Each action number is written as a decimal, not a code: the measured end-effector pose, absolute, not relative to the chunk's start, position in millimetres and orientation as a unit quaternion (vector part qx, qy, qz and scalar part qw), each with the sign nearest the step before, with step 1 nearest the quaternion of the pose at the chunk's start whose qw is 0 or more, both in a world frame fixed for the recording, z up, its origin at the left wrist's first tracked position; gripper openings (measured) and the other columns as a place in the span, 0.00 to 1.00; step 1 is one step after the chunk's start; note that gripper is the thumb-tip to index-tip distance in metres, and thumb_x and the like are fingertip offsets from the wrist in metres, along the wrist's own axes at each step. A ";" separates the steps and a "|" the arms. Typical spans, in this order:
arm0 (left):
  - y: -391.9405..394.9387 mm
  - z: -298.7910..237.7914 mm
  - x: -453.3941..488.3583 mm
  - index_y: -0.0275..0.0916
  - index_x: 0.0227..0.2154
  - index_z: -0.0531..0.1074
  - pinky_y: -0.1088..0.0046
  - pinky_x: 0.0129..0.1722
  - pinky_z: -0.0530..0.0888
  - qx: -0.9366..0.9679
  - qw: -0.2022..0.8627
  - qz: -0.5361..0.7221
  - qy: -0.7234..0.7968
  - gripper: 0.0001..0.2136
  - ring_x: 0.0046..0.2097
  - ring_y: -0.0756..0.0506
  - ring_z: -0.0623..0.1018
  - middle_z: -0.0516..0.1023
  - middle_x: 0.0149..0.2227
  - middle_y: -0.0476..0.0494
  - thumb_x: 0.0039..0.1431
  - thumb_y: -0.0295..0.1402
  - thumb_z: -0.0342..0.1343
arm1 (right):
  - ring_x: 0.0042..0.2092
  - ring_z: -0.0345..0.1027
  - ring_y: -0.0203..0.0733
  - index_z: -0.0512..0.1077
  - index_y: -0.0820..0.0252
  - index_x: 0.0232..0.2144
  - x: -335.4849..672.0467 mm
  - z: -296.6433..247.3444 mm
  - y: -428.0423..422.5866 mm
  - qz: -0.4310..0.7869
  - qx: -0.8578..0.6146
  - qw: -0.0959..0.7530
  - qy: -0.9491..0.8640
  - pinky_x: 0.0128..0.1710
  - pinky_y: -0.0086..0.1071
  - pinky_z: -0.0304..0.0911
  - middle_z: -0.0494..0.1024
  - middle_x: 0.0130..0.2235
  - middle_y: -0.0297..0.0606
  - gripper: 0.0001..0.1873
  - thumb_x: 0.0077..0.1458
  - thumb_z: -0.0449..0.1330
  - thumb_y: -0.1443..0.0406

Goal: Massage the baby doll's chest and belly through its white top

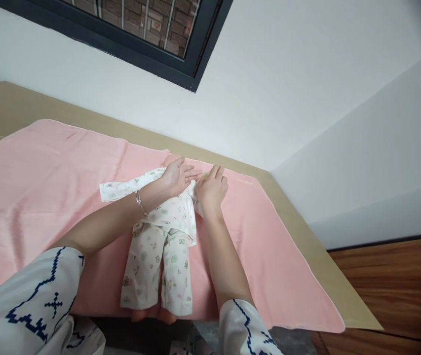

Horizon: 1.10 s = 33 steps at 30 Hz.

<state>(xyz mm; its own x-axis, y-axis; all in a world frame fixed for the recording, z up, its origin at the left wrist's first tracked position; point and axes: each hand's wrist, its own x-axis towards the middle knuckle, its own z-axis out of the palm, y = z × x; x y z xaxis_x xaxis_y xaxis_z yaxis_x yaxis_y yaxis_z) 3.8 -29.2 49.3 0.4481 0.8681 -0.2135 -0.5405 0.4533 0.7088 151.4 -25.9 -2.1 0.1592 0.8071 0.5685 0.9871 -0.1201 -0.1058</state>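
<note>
A doll in white printed clothes lies on its back, its head end largely hidden behind my hands. It wears a long-sleeved top [175, 214] and matching trousers [145, 266], with its feet [168, 316] at the near edge. My left hand [178, 177] is over the doll's upper body, palm turned up, fingers stretched out and holding nothing. Beside it, my right hand [213, 190] is closed with bent fingers around the top's sleeve on the right side; what lies inside the grip is mostly hidden. The other sleeve [117, 191] stretches out to the left.
Under the doll, a pink cloth [65, 167] with some wrinkles covers much of the tan table [284, 197]. A white wall [240, 108] with a dark-framed window [191, 74] rises behind. Brown wood panelling [399, 281] is at the lower right.
</note>
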 end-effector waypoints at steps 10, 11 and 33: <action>-58.3 50.0 -52.2 0.32 0.65 0.62 0.58 0.67 0.65 0.225 0.806 0.426 0.344 0.29 0.68 0.36 0.69 0.70 0.65 0.27 0.67 0.44 0.44 | 0.53 0.69 0.60 0.57 0.63 0.69 145.5 -3.6 -28.2 -0.201 -0.738 0.209 -0.609 0.47 0.52 0.66 0.58 0.70 0.60 0.34 0.61 0.46 0.68; -61.4 54.7 -55.0 0.32 0.65 0.62 0.58 0.67 0.65 0.222 0.808 0.428 0.339 0.28 0.67 0.36 0.70 0.70 0.65 0.28 0.67 0.43 0.44 | 0.53 0.69 0.60 0.58 0.63 0.68 144.8 -1.4 -29.4 -0.197 -0.740 0.209 -0.608 0.47 0.51 0.66 0.58 0.70 0.59 0.34 0.60 0.46 0.68; -122.9 109.8 -63.2 0.51 0.66 0.61 0.61 0.73 0.59 0.276 0.792 0.487 0.243 0.28 0.74 0.43 0.58 0.68 0.67 0.51 0.73 0.51 0.30 | 0.77 0.21 0.48 0.23 0.47 0.73 36.6 35.1 -143.6 0.022 -0.418 0.410 -0.811 0.75 0.60 0.39 0.38 0.77 0.36 0.35 0.71 0.34 0.54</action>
<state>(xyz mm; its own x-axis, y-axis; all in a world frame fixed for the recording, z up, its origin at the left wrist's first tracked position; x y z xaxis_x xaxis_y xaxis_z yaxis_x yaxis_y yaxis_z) -63.2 -122.9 109.8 0.4065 0.9062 -0.1166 -0.6379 0.3729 0.6739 36.6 -143.6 35.1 -0.3155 0.6949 0.6462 0.6595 0.6502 -0.3772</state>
